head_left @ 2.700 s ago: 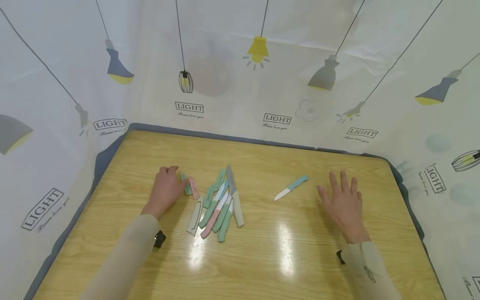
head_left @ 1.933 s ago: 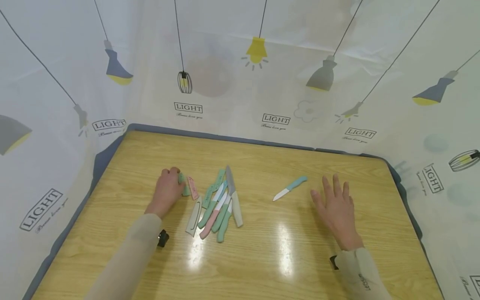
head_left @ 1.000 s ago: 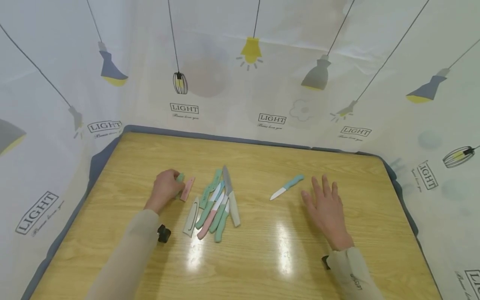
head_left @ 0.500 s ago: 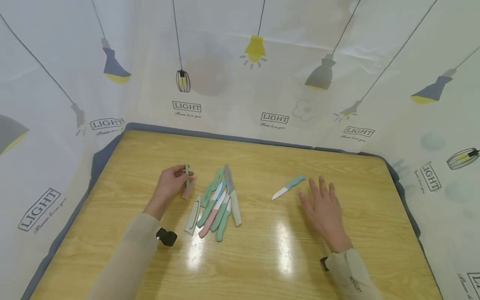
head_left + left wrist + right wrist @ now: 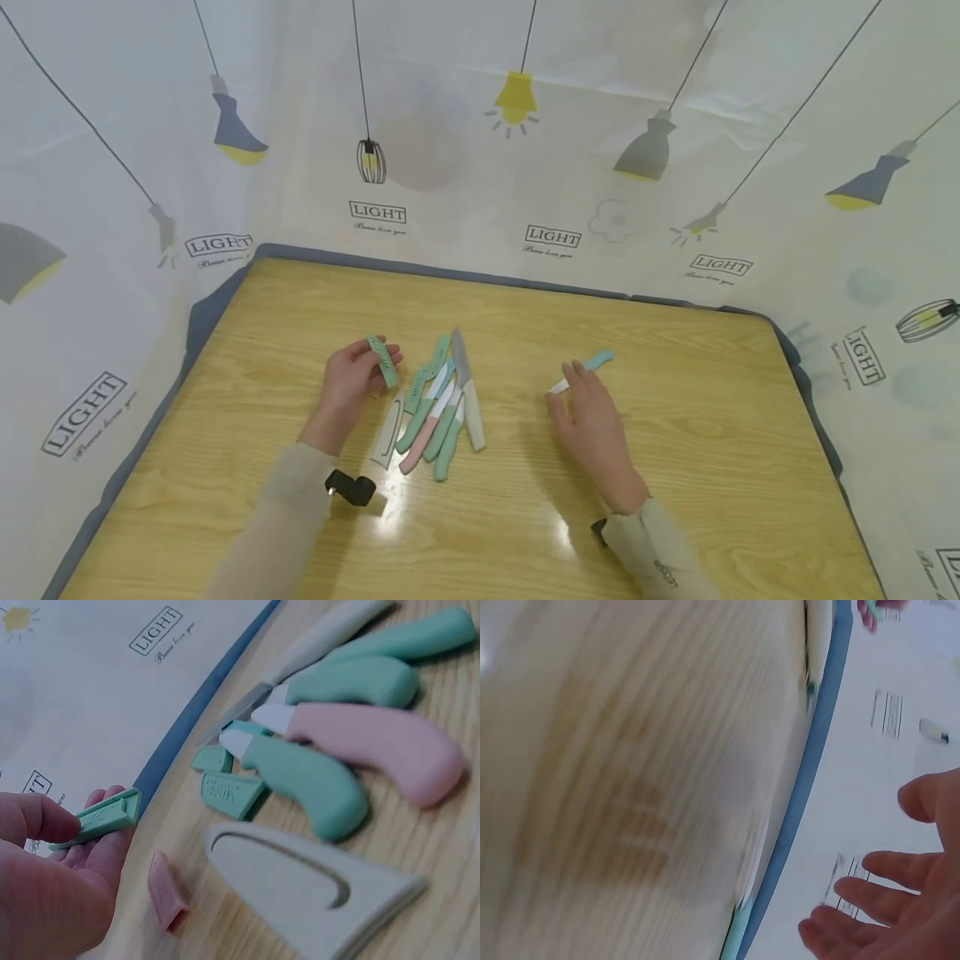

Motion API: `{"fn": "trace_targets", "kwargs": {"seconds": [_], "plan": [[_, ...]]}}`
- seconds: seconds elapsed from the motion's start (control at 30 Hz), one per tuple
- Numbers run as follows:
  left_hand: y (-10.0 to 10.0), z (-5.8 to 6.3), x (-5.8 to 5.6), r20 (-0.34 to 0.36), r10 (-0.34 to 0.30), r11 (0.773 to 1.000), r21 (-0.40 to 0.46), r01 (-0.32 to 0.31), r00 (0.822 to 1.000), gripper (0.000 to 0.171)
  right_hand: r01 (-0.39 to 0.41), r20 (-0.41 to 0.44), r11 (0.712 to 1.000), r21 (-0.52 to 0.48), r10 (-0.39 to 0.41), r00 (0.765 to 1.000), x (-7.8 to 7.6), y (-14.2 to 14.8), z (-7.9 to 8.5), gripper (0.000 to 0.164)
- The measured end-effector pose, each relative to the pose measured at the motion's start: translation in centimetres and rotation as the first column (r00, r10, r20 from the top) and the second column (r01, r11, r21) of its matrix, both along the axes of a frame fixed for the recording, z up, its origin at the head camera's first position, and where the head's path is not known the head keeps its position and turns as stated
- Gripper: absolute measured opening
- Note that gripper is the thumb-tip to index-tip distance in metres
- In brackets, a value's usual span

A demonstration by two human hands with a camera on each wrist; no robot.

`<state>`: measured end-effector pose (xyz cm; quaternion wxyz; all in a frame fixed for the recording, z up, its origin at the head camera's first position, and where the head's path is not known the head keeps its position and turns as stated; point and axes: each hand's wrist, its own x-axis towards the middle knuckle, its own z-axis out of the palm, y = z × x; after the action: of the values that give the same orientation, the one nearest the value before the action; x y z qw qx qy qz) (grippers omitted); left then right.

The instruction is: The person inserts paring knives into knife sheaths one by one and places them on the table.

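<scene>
My left hand (image 5: pixel 348 383) holds a green blade sheath (image 5: pixel 383 362) between thumb and fingers, raised off the table. In the left wrist view the same sheath (image 5: pixel 105 819) lies along the fingers under the thumb, and a pink sheath (image 5: pixel 166 891) lies on the table below. My right hand (image 5: pixel 594 425) is over the table with its fingers loosely extended and holds nothing. Beyond it lies a blue-handled paring knife (image 5: pixel 599 360), its white blade partly hidden by the fingers. In the right wrist view the fingers (image 5: pixel 885 900) are spread apart from one another.
Between the hands lies a cluster of knives: a pink-handled one (image 5: pixel 417 447), several green-handled ones (image 5: pixel 446 460) and a larger cream-handled knife (image 5: pixel 474 421). A cream sheath (image 5: pixel 387 429) and green sheaths (image 5: pixel 417 389) lie beside them. A printed cloth (image 5: pixel 465 125) hangs around the wooden table (image 5: pixel 675 375).
My left hand has picked up the green sheath from the table, lifted it and turned it to the right. My right hand has moved left, past the blue-handled knife.
</scene>
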<state>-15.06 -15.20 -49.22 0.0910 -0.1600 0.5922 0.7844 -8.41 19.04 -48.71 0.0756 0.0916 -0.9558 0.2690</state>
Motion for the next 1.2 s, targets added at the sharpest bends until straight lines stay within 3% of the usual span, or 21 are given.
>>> {"fn": "trace_targets", "kwargs": {"seconds": [0.1,0.3,0.5,0.63,0.83,1.0,1.2], "plan": [[0.4,-0.1,0.1,-0.006,0.007,0.999,0.047,-0.007,1.0,0.047,-0.023,-0.039,0.999,-0.031,0.022,0.999,0.3,-2.4,0.0,0.047],[1.3,-0.1,0.1,-0.01,-0.004,0.992,0.13,0.005,1.0,0.047,-0.129,-0.073,0.991,0.041,0.132,0.989,0.9,-6.7,-0.4,0.03],[1.9,-0.3,0.1,0.004,-0.014,0.99,0.142,0.014,1.0,0.048,-0.262,-0.08,0.956,0.129,0.274,0.958,1.6,-10.1,-0.8,0.023],[2.4,-0.5,0.2,0.005,-0.028,0.988,0.153,0.027,1.0,0.048,-0.313,-0.066,0.934,0.17,0.328,0.942,1.8,-11.3,-1.2,0.018],[3.1,-0.4,0.5,0.01,-0.018,0.989,0.149,0.016,1.0,0.046,-0.29,-0.039,0.927,0.238,0.308,0.951,2.0,-11.4,-1.4,0.017],[3.4,-0.1,0.6,-0.003,-0.021,0.992,0.121,0.021,1.0,0.046,-0.221,-0.051,0.928,0.3,0.247,0.968,1.7,-10.9,-1.5,0.026],[3.6,0.2,0.5,-0.007,-0.011,0.993,0.119,0.012,1.0,0.045,-0.144,-0.054,0.941,0.307,0.168,0.984,1.4,-10.8,-1.6,0.036]]}}
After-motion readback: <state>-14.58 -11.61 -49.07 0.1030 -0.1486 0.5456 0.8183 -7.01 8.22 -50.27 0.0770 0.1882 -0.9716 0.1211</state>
